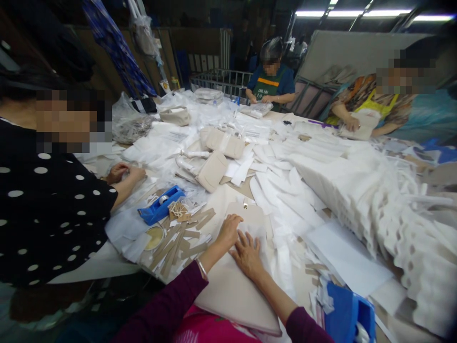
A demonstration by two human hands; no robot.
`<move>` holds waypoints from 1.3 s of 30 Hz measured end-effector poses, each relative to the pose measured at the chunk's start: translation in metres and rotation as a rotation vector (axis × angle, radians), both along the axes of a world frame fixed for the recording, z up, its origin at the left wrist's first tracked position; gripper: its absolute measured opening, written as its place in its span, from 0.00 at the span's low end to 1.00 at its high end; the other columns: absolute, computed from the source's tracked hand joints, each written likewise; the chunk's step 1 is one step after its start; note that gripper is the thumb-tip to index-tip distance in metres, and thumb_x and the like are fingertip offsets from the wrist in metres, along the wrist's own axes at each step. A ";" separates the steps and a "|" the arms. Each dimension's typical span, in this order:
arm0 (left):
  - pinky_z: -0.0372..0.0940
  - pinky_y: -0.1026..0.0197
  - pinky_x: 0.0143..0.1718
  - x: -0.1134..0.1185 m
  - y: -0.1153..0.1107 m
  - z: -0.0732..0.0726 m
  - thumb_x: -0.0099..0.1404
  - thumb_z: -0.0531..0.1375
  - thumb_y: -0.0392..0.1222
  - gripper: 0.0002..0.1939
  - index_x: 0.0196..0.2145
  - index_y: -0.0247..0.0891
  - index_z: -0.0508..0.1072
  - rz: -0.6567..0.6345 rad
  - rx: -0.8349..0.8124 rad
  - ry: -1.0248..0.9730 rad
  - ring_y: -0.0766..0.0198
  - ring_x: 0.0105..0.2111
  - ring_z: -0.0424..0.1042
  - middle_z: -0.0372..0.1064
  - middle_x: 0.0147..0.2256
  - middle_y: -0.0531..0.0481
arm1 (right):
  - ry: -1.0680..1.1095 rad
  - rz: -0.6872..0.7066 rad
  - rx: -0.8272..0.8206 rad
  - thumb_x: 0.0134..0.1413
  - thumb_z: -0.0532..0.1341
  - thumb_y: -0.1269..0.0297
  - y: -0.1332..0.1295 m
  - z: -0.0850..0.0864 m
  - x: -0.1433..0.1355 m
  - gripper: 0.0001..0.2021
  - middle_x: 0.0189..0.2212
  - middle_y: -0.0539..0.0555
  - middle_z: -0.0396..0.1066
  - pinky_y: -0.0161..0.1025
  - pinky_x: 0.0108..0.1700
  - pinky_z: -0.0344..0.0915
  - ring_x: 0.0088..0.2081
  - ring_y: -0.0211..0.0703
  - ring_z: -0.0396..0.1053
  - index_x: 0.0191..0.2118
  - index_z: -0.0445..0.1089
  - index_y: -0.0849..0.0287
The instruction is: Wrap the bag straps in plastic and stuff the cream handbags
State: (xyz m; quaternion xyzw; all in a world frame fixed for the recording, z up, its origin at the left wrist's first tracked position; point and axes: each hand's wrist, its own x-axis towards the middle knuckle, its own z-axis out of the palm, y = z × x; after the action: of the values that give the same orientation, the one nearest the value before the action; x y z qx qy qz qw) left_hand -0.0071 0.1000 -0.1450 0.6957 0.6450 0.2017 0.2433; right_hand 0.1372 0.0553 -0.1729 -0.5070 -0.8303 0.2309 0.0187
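- Beige bag (232, 290) lies flat at the near edge of the tabletop (342, 257), just before the wearer.
- Right hand (247, 255) rests flat on it, fingers spread, gripping nothing.
- Left hand (228, 232) presses white tissue paper (255, 233) at the bag's upper part, fingers loosely apart.
- Left of them, cardboard strips (180, 245) and a blue tape dispenser (161, 205).
- Beyond, a co-worker's hands (124, 172) and stacked white paper sheets (321, 166).
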 end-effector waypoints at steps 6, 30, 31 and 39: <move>0.57 0.52 0.46 0.008 -0.012 -0.039 0.63 0.47 0.29 0.15 0.39 0.39 0.71 -0.032 -0.099 0.172 0.55 0.44 0.62 0.67 0.41 0.43 | 0.140 -0.176 0.034 0.61 0.49 0.54 0.005 -0.026 0.006 0.26 0.61 0.58 0.57 0.58 0.61 0.43 0.61 0.55 0.52 0.63 0.53 0.53; 0.54 0.48 0.50 0.014 -0.014 -0.035 0.55 0.63 0.57 0.25 0.44 0.37 0.68 -0.065 -0.005 0.375 0.46 0.50 0.59 0.64 0.47 0.40 | -0.300 0.079 -0.139 0.50 0.61 0.54 0.068 -0.004 0.043 0.23 0.52 0.64 0.62 0.52 0.55 0.48 0.55 0.59 0.56 0.50 0.63 0.60; 0.55 0.49 0.50 0.014 -0.014 -0.035 0.55 0.62 0.58 0.26 0.44 0.38 0.68 -0.066 -0.003 0.380 0.47 0.50 0.59 0.64 0.47 0.41 | -0.302 0.079 -0.155 0.50 0.61 0.54 0.069 -0.004 0.043 0.24 0.52 0.63 0.63 0.53 0.55 0.47 0.55 0.59 0.56 0.50 0.62 0.60; 0.53 0.49 0.52 0.015 -0.015 -0.035 0.56 0.61 0.60 0.26 0.42 0.35 0.68 -0.038 -0.038 0.401 0.47 0.51 0.58 0.64 0.46 0.40 | -0.329 0.059 -0.251 0.44 0.63 0.49 0.080 -0.002 0.044 0.27 0.51 0.60 0.63 0.58 0.57 0.42 0.55 0.58 0.57 0.49 0.62 0.57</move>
State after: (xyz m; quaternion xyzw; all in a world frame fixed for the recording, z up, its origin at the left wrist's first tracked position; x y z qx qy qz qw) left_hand 0.0074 0.0854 -0.1803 0.7294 0.6709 0.0426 0.1268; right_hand 0.1813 0.1354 -0.1746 -0.5119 -0.8011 0.2471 -0.1874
